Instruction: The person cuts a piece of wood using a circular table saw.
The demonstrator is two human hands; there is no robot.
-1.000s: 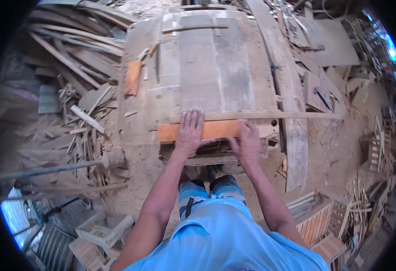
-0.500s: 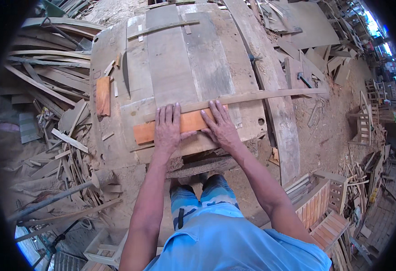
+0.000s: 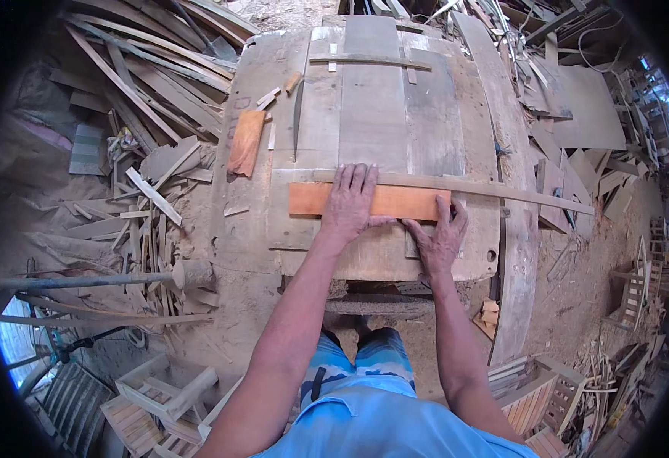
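A flat orange-brown wooden board [image 3: 399, 202] lies crosswise on the worn wooden work surface. Along its far edge runs a long thin wooden strip [image 3: 514, 192] that reaches past the surface to the right. My left hand [image 3: 348, 204] presses over the board's left half, its fingers together and reaching onto the strip, its thumb along the near edge. At the right end my right hand [image 3: 441, 233] grips the board, fingers bent over it and thumb against the near edge.
Another orange board [image 3: 247, 143] lies at the surface's left, near a dark curved blade-like piece [image 3: 298, 120]. A thin batten [image 3: 369, 61] rests at the far side. Scrap wood [image 3: 159, 69] piles up left. A round-headed mallet-like tool [image 3: 192, 275] stands near left; wooden frames [image 3: 168, 389] sit below.
My view has turned, so the bench appears rotated and farther right. My right hand has slid to the board's right end, and its fingers, stretched out before, are now bent.
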